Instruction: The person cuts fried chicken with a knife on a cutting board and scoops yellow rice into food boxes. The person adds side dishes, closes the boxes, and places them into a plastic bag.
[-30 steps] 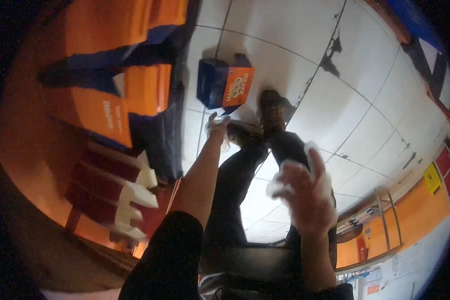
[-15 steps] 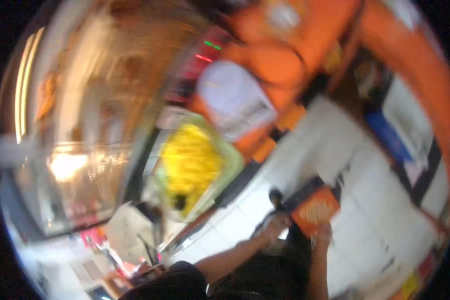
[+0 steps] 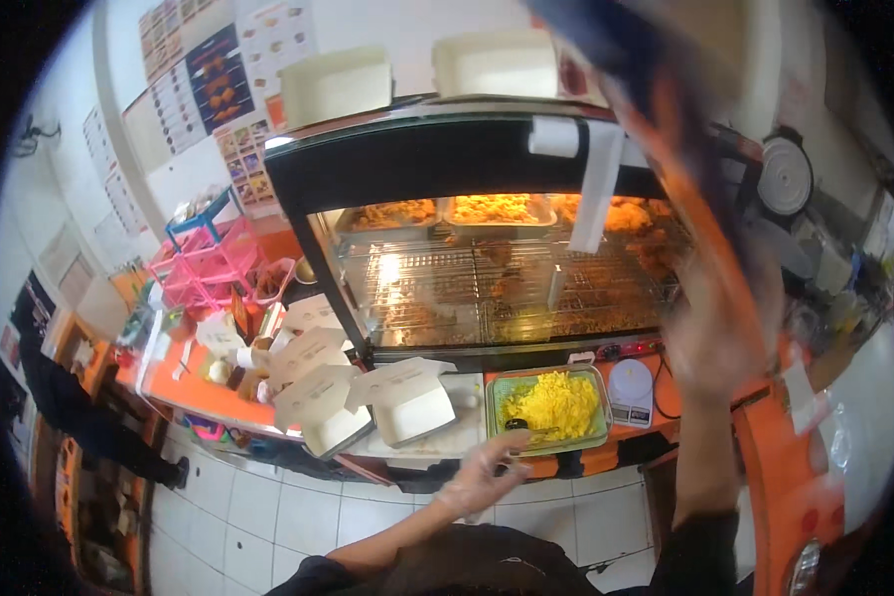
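Observation:
My right hand (image 3: 720, 333), smeared by motion, is raised at the right and closed round a flat dark-blue and orange thing (image 3: 656, 109). It looks like a carton seen edge-on; blur hides its exact kind. My left hand (image 3: 482, 475), in a clear plastic glove, is held low with its fingers apart and slightly bent, nothing visible in them. Just beyond the fingers is a pale green tray (image 3: 497, 392) of crumbly yellow food (image 3: 561, 407), with a dark-handled utensil (image 3: 517, 425) in it. Left of the tray stand two open cartons (image 3: 412, 412) (image 3: 330, 422).
A glass-fronted warming cabinet (image 3: 467, 343) with wire racks and trays of fried food fills the back. Beside the yellow food sits a white scale (image 3: 631, 392). Pink baskets (image 3: 209, 263) stand on the orange counter (image 3: 189, 387) at left. A person in dark clothes (image 3: 79, 407) is at the far left.
My view has swung round and levelled to the counter. Both hands were together on an orange and black thing low down; now my right hand is raised and my left is apart, near the tray.

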A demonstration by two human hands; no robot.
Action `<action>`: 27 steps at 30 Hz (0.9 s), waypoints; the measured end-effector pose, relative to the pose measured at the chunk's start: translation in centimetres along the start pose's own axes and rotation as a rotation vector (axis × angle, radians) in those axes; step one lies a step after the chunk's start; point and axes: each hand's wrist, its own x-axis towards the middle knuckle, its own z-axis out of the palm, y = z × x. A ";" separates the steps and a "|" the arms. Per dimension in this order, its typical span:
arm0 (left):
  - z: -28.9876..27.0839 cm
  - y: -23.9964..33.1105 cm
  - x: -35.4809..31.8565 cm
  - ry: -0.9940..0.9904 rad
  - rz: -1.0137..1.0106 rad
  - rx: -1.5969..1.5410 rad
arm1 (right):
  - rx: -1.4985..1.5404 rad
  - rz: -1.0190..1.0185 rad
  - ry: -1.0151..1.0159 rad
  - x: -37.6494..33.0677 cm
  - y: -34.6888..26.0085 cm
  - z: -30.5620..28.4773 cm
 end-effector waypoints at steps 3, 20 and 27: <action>-3.0 0.5 -1.6 0.071 -0.134 -0.026 | 0.028 -0.460 0.248 14.0 -2.2 10.2; -4.3 -4.5 -3.3 0.536 -0.182 -0.163 | -0.071 -0.476 -0.144 13.6 2.5 14.2; 1.1 -3.8 4.3 0.577 -0.178 -0.102 | -0.418 0.653 -0.382 13.5 34.7 2.6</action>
